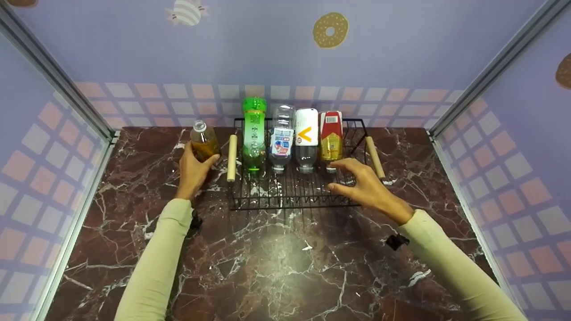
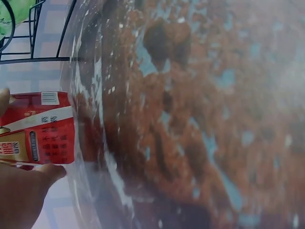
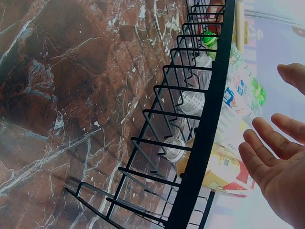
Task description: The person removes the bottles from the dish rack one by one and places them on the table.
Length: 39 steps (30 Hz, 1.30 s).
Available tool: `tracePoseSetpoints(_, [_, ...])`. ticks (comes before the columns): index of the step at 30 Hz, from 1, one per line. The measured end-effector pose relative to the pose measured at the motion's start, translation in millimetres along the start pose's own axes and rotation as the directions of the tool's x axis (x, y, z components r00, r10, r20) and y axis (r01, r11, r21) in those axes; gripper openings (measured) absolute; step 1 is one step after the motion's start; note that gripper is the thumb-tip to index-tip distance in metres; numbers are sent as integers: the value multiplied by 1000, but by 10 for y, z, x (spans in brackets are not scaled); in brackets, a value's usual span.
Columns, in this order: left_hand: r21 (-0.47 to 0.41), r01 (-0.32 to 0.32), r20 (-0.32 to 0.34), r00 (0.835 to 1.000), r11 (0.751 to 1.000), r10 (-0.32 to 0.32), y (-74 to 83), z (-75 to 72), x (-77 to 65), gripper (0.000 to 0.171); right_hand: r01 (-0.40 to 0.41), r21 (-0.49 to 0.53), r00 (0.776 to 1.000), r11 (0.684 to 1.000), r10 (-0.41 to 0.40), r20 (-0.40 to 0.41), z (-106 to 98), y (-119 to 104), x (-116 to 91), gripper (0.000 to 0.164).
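Observation:
My left hand (image 1: 194,171) grips a bottle (image 1: 205,145) with a clear neck and amber lower part, upright on the counter left of the rack. In the left wrist view this bottle's label (image 2: 43,126) is red and gold. My right hand (image 1: 368,185), fingers spread and holding nothing, hovers over the right part of a black wire rack (image 1: 294,207). Its fingertips are close to the cap of a red and gold bottle (image 1: 331,133). Beside that one, a white-labelled bottle (image 1: 307,127), a clear bottle (image 1: 281,142) and a green bottle (image 1: 254,133) lie in the rack, caps toward me.
Wooden handles flank the rack, one on the left (image 1: 232,158) and one on the right (image 1: 375,157). Dark red marble-patterned counter (image 1: 276,267) spreads in front. A tile-patterned back wall (image 1: 267,53) and side panels enclose the space.

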<state>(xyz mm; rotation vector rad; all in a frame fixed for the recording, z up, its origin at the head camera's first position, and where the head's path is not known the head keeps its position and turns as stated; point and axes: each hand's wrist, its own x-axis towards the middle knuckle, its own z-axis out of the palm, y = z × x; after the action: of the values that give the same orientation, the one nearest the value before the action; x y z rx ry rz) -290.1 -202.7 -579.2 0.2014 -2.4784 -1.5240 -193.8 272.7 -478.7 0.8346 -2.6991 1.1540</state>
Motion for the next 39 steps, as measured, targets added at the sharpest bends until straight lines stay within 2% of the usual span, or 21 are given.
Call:
tracePoseSetpoints(5, [24, -2, 96, 995, 1000, 0, 49, -142, -91, 107, -3, 5, 1000, 1000, 3, -5, -5, 11, 6, 59])
tracePoseSetpoints(11, [66, -31, 173, 985, 997, 19, 155, -272, -270, 107, -11, 8, 1000, 1000, 11, -7, -31, 33, -8, 58])
tracePoseSetpoints(17, [87, -45, 210, 977, 995, 26, 294, -370, -473, 104, -4, 10, 1000, 1000, 4, -24, -52, 25, -4, 56])
tracePoseSetpoints(25, [109, -67, 267, 963, 992, 35, 428, -371, -695, 100, -3, 10, 1000, 1000, 4, -30, -69, 45, -9, 56])
tracePoseSetpoints(30, [86, -94, 296, 953, 992, 64, 515, -346, -802, 96, -2, 3, 999, 1000, 2, -45, -75, 64, 17, 54])
tracePoseSetpoints(35, [82, -118, 333, 939, 990, 84, 613, -318, -931, 97, 53, -91, 995, 994, -61, -82, -90, 122, 47, 53])
tracePoseSetpoints(39, [96, -132, 380, 921, 987, 86, 701, -298, -1029, 100, 85, -141, 991, 986, -99, -96, -118, 154, 66, 53])
